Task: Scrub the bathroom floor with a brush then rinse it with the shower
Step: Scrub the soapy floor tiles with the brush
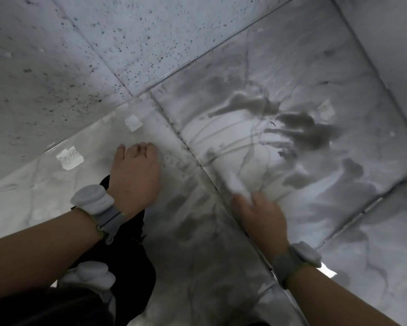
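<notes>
Head view was recorded looking down at the bathroom floor (303,95), large grey marbled tiles, wet, with dark smears of dirty water (310,130) spread over the tile on the right. The left hand (134,175) was seen held out over the floor near the wall; its fingers were bent downward at the tips, and whether they touched the tile or held anything could not be told. The right hand (259,215) was blurred; its fingers were curled round a pale object, taken to be the brush (237,184), which projected up-left from the hand and lay just beside the grout line (186,144) between two tiles. Bristles could not be made out. A grey band with a pale round unit was noted on each wrist: left wristband (96,201), right wristband (299,257). A speckled grey wall (80,55) was noted at upper left. Two pale rectangular patches (69,157) were noted on the floor by the wall. Dark clothing (127,267) appeared under the left forearm.
</notes>
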Demonstrator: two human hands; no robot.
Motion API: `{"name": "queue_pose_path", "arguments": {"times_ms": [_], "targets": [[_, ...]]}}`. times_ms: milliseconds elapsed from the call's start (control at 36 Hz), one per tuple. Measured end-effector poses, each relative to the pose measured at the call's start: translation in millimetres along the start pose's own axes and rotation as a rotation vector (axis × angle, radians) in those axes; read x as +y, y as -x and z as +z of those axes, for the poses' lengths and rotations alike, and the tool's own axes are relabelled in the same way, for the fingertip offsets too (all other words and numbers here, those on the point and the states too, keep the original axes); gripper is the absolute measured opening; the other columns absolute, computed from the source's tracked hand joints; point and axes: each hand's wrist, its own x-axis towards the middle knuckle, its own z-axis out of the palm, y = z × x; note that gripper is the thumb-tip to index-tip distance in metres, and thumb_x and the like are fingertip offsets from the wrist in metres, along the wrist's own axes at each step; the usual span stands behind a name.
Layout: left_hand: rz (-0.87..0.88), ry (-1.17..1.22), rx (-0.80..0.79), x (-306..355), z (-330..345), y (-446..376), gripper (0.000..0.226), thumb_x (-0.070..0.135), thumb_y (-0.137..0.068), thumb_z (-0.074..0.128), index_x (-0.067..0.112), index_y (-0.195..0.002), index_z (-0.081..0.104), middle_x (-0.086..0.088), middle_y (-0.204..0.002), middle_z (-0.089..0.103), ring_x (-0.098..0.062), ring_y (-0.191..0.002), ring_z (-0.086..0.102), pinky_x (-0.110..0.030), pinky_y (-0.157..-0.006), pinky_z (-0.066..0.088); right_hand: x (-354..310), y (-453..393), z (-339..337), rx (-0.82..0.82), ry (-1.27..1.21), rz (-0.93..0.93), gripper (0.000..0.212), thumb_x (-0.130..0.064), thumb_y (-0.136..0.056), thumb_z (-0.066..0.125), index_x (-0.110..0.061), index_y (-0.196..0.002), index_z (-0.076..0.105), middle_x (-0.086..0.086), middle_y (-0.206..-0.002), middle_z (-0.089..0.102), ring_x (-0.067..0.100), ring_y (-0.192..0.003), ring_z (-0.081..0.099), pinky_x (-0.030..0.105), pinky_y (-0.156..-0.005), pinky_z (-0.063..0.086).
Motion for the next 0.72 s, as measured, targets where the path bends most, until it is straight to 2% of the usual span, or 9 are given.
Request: {"name": "queue_pose_path", "arguments": {"times_ms": [56, 194, 361, 444, 528, 583, 639, 694, 722], "targets": [[0.001, -0.001, 0.014, -1.7, -0.7, -0.1, 0.066, 0.013, -0.073, 0.041, -0.011, -0.133, 0.051, -0.031, -0.127, 0.062, -0.044, -0.121, 0.059, -0.061, -0.112, 0.033, 8.8, -1.1, 3.5, -0.045, 0.094, -0.054, 0.06, -0.074, -0.093, 0.037, -0.018, -0.084, 0.059, 0.009, -0.084, 0.068, 0.035, -0.086, 0.064, 0.038, -0.067, 0.044], [-0.032, 0.03, 0.032, -1.7, -0.6, 1.8, 0.066, 0.015, -0.07, 0.043, -0.008, -0.131, 0.052, -0.027, -0.123, 0.065, -0.043, -0.119, 0.06, -0.059, -0.11, 0.037, 28.8, -42.8, -24.2, 0.181, -0.194, 0.397, 0.064, -0.065, -0.099, 0.037, -0.007, -0.092, 0.063, 0.014, -0.09, 0.059, 0.04, -0.096, 0.059, 0.039, -0.077, 0.037], [-0.047, 0.077, 0.011, -1.7, -8.6, -0.1, 0.065, 0.013, -0.07, 0.036, -0.008, -0.128, 0.054, -0.026, -0.119, 0.067, -0.042, -0.115, 0.062, -0.057, -0.11, 0.037, -19.9, -11.8, 5.7, 0.019, 0.089, -0.167, 0.062, -0.072, -0.093, 0.038, -0.017, -0.073, 0.059, 0.006, -0.073, 0.066, 0.031, -0.071, 0.064, 0.035, -0.058, 0.043], [-0.062, 0.105, -0.007, -6.4, -10.4, 0.0, 0.065, 0.012, -0.073, 0.038, -0.005, -0.134, 0.052, -0.022, -0.124, 0.066, -0.039, -0.121, 0.059, -0.054, -0.113, 0.033, -16.4, -54.4, -16.6, 0.006, -0.097, 0.112, 0.06, -0.069, -0.096, 0.04, -0.014, -0.08, 0.057, 0.012, -0.086, 0.063, 0.034, -0.093, 0.063, 0.035, -0.071, 0.038], [-0.093, 0.138, 0.01, -7.5, -8.5, 2.4, 0.061, 0.009, -0.072, 0.039, -0.003, -0.129, 0.055, -0.022, -0.115, 0.069, -0.039, -0.113, 0.062, -0.052, -0.108, 0.04, -11.2, -99.0, -44.1, 0.092, -0.243, 0.394, 0.069, -0.066, -0.099, 0.038, -0.003, -0.103, 0.068, 0.018, -0.1, 0.064, 0.04, -0.106, 0.061, 0.038, -0.081, 0.04], [-0.084, 0.168, 0.024, -4.1, -9.1, 4.0, 0.059, 0.008, -0.069, 0.037, -0.004, -0.123, 0.057, -0.023, -0.104, 0.068, -0.042, -0.1, 0.063, -0.049, -0.093, 0.047, -33.3, -98.7, -42.3, 0.104, -0.075, 0.279, 0.073, -0.066, -0.099, 0.037, -0.001, -0.106, 0.069, 0.024, -0.105, 0.067, 0.043, -0.106, 0.063, 0.041, -0.083, 0.044], [-0.069, 0.177, 0.046, -3.7, -12.1, 4.0, 0.055, 0.005, -0.071, 0.039, -0.005, -0.121, 0.058, -0.023, -0.099, 0.067, -0.043, -0.092, 0.063, -0.047, -0.081, 0.049, -49.1, -80.4, -19.0, 0.109, 0.061, -0.028, 0.07, -0.071, -0.096, 0.034, -0.009, -0.092, 0.068, 0.022, -0.089, 0.069, 0.041, -0.091, 0.067, 0.042, -0.074, 0.049], [-0.06, 0.188, 0.027, -6.4, -14.4, 2.6, 0.051, 0.002, -0.076, 0.046, -0.003, -0.126, 0.054, -0.021, -0.104, 0.066, -0.042, -0.097, 0.061, -0.045, -0.083, 0.046, -57.8, -65.3, -9.3, 0.078, 0.195, -0.281, 0.069, -0.078, -0.088, 0.025, -0.019, -0.078, 0.059, 0.014, -0.075, 0.067, 0.035, -0.075, 0.066, 0.037, -0.061, 0.044], [-0.067, 0.203, 0.001, -8.4, -14.7, 1.3, 0.051, 0.002, -0.079, 0.05, 0.0, -0.13, 0.052, -0.019, -0.109, 0.065, -0.041, -0.103, 0.059, -0.044, -0.087, 0.044, -56.7, -70.1, -12.5, 0.048, 0.187, -0.291, 0.067, -0.079, -0.086, 0.023, -0.022, -0.076, 0.055, 0.012, -0.076, 0.067, 0.034, -0.075, 0.065, 0.037, -0.061, 0.044]]}}
